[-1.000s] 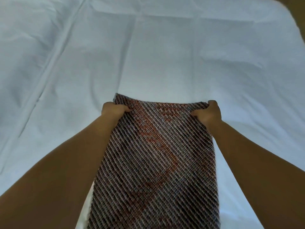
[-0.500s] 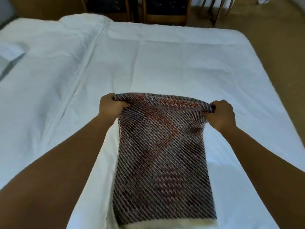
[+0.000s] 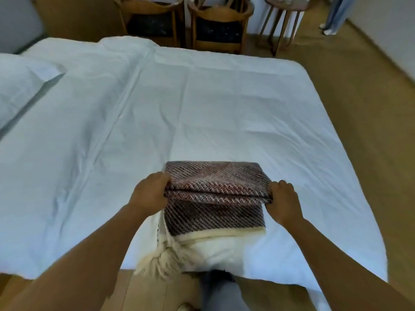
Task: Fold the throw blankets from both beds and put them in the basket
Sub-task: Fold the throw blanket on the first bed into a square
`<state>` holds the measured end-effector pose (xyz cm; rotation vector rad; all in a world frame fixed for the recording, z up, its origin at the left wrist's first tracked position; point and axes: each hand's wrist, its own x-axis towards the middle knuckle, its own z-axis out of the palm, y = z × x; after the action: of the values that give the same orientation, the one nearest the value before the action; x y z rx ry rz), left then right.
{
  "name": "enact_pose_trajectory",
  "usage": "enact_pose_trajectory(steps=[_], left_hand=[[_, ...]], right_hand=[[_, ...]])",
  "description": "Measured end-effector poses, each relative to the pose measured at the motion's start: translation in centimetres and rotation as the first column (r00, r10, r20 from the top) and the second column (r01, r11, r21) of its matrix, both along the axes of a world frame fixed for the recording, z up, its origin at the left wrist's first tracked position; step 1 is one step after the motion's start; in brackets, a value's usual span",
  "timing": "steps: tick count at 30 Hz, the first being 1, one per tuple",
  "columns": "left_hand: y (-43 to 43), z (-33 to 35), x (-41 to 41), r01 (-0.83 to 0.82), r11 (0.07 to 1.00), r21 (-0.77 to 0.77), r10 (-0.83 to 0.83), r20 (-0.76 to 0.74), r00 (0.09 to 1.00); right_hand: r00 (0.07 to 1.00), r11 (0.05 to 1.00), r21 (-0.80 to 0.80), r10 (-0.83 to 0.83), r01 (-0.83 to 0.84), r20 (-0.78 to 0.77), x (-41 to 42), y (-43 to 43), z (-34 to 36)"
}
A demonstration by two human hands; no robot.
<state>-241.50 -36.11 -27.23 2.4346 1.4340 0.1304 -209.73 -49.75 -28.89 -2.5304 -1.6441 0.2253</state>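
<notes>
A dark woven throw blanket point(image 3: 213, 176) with red-brown pattern and cream fringe lies partly folded near the front edge of the white bed point(image 3: 202, 104). Its far part is doubled over toward me, making a thick fold. My left hand point(image 3: 150, 194) grips the left end of that folded edge. My right hand point(image 3: 283, 202) grips the right end. The cream fringe point(image 3: 161, 259) hangs over the bed's front edge. No basket is in view.
A white pillow point(image 3: 20, 86) lies at the bed's left. Two wooden chairs point(image 3: 155, 21) and a small round table point(image 3: 283, 21) stand beyond the bed. Tan carpet point(image 3: 359, 108) runs along the right side. A person's legs point(image 3: 334, 14) stand at the far right.
Both hands have drawn the blanket's far edge back toward me, doubling it over itself. The view has tilted up, bringing chairs and floor into sight.
</notes>
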Motion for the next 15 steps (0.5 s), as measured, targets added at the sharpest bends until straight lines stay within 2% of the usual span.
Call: enact_pose_trajectory(steps=[3,7,10,12,13,15], left_hand=[[-2.7,-2.5,-0.7,0.077,0.996,-0.045,-0.082,-0.126,0.989],[-5.1,-6.9,-0.7,0.141,0.987,-0.076,-0.159,-0.337,0.928],[-6.3,-10.1,-0.7,0.107,0.970,-0.221,-0.204,-0.485,0.850],[-6.5,-11.3,-0.3,0.073,0.951,-0.301,-0.221,-0.496,0.839],[-6.4,-11.4,0.0,0.033,0.952,-0.303,-0.179,-0.466,0.867],[-5.4,-11.2,1.0,-0.103,0.959,-0.263,0.005,-0.347,0.938]], right_hand=[[0.995,0.993,-0.106,0.065,-0.057,0.077,-0.2,-1.5,-1.5],[0.984,0.973,-0.213,0.122,-0.093,0.127,-0.6,-2.5,-4.5],[0.979,0.921,-0.367,0.178,-0.130,0.099,-1.1,-3.2,-7.5],[0.979,0.871,-0.463,0.200,-0.163,0.030,-1.3,-3.4,-8.8],[0.984,0.864,-0.475,0.175,-0.165,-0.023,-1.3,-3.3,-9.1],[0.987,0.921,-0.371,0.067,-0.118,-0.147,-1.2,-2.6,-9.1]])
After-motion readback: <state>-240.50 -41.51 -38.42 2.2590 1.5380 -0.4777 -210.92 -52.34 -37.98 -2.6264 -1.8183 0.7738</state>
